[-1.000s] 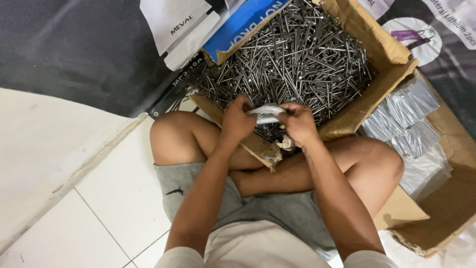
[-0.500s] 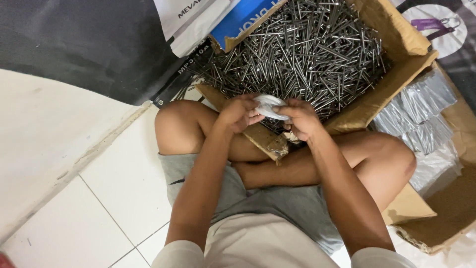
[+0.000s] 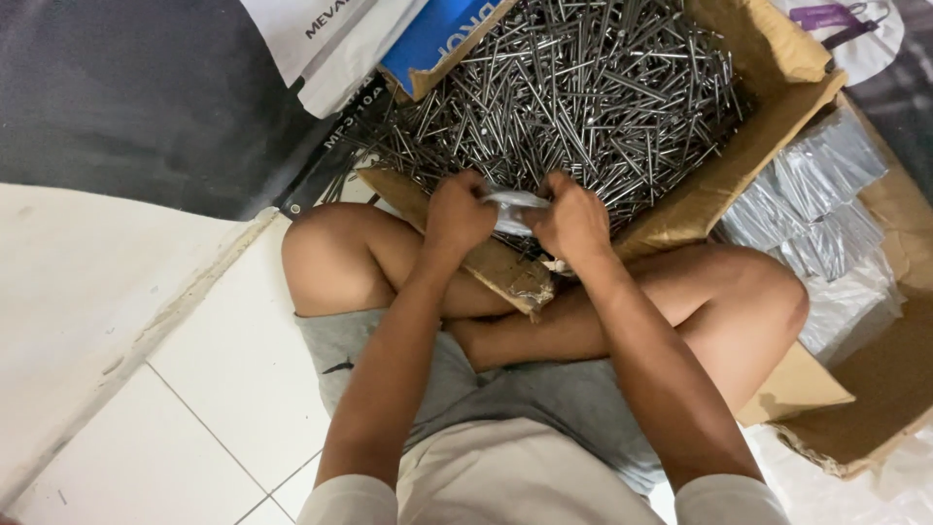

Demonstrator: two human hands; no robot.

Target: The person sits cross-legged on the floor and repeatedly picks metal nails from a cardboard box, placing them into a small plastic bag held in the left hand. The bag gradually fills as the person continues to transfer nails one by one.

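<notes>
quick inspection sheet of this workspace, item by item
surface: white tiled floor, dark mat behind.
job's things: small clear plastic bag held between both hands; open cardboard box full of loose steel nails.
clutter: bagged nail packs in a second box at right; white packages and blue carton at top.
grippers: left hand and right hand both pinch the bag.
cables: nothing seen.
surroundings: person sits cross-legged, grey shorts.

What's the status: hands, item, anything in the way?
Left hand and right hand both gripping a small plastic bag. Held over box of nails. Nothing in the way.
</notes>
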